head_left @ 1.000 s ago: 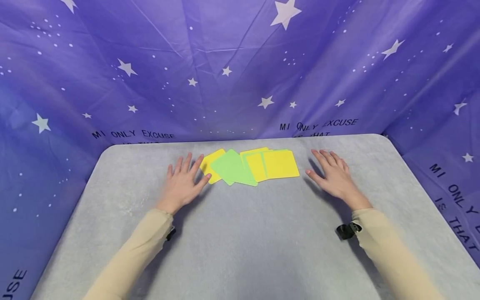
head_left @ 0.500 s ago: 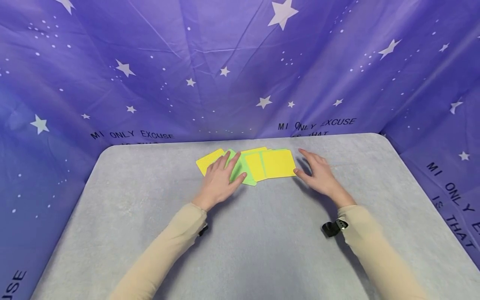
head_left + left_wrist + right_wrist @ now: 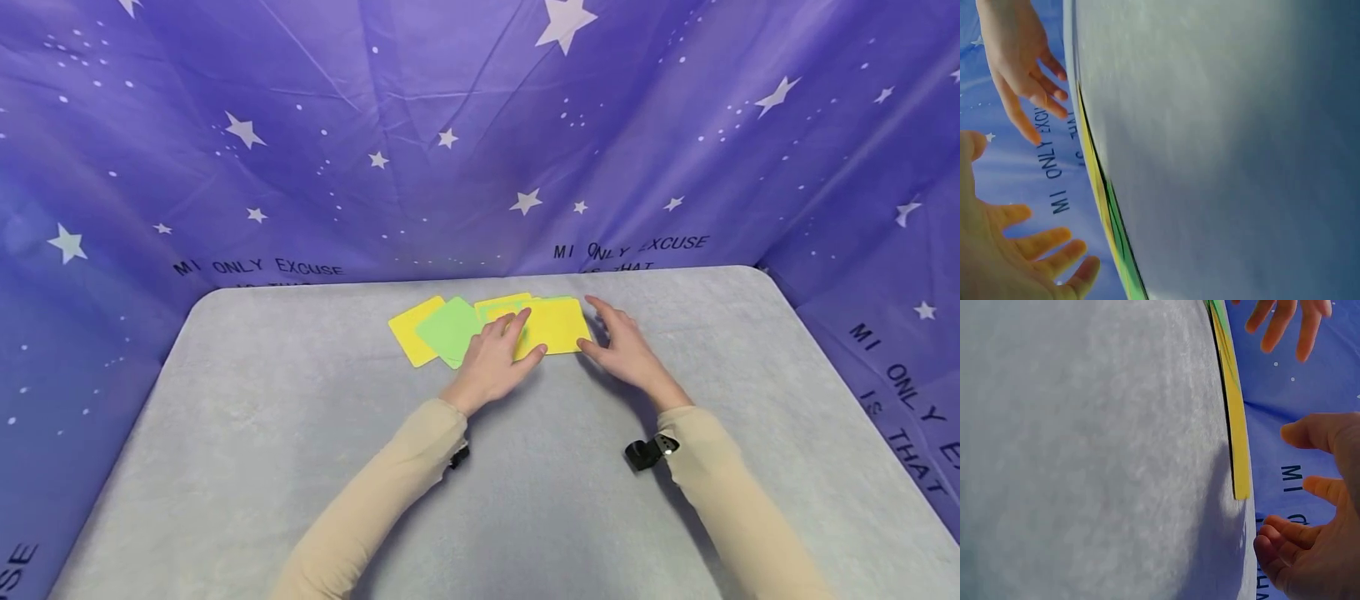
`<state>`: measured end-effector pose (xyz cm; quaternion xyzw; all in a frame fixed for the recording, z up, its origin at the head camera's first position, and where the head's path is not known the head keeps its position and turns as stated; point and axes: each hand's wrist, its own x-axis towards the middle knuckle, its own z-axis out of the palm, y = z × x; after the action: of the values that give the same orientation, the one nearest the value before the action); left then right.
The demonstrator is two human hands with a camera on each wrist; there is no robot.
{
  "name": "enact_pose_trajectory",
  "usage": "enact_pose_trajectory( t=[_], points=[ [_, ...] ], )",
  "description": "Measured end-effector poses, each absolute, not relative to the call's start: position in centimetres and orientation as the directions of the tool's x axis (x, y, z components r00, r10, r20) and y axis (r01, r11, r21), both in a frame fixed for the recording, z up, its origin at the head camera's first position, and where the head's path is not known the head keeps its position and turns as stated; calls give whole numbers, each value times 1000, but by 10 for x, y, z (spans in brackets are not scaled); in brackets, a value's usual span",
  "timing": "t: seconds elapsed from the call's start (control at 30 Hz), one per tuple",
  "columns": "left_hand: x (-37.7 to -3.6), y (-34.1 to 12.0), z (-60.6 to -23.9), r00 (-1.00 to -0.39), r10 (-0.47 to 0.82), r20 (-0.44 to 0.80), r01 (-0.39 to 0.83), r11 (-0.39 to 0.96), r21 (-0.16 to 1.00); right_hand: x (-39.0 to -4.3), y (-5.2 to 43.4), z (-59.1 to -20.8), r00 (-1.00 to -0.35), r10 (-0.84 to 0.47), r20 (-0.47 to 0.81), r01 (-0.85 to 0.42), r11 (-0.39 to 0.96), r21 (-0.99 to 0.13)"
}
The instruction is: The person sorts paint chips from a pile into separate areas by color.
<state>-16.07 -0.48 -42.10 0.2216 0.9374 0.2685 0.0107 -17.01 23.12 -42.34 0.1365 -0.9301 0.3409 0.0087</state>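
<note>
Several yellow and green cards lie overlapping in a row near the table's far edge. A yellow card [image 3: 415,332] is at the left end, partly under a green card [image 3: 447,327]; another yellow card [image 3: 558,325] tops the right end. My left hand [image 3: 492,360] hovers above the middle of the row with fingers spread, hiding some cards. At the right end my right hand [image 3: 626,350] is held with thumb and fingers apart, beside the yellow card's edge. Both wrist views show the hands raised above the cards, holding nothing.
The cards lie on a grey table [image 3: 300,433] with rounded far corners. Behind it and at both sides hangs a purple curtain [image 3: 300,125] with white stars and black lettering. A small black camera [image 3: 651,451] is on the right wrist.
My left hand has swept right, from the row's left end to over its middle. The right hand has come left toward the right end. The cards look unmoved.
</note>
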Motion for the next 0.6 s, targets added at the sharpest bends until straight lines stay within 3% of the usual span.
enact_pose_trajectory(
  t=[0.2, 0.6],
  points=[
    [-161, 10, -425, -920, 391, 29, 332, 737, 588, -173, 230, -426, -964, -238, 115, -254, 713, -654],
    [-161, 16, -430, -928, 372, -28, 275, 731, 624, -171, 223, -436, -976, -188, 109, -210, 691, -692]
  ],
)
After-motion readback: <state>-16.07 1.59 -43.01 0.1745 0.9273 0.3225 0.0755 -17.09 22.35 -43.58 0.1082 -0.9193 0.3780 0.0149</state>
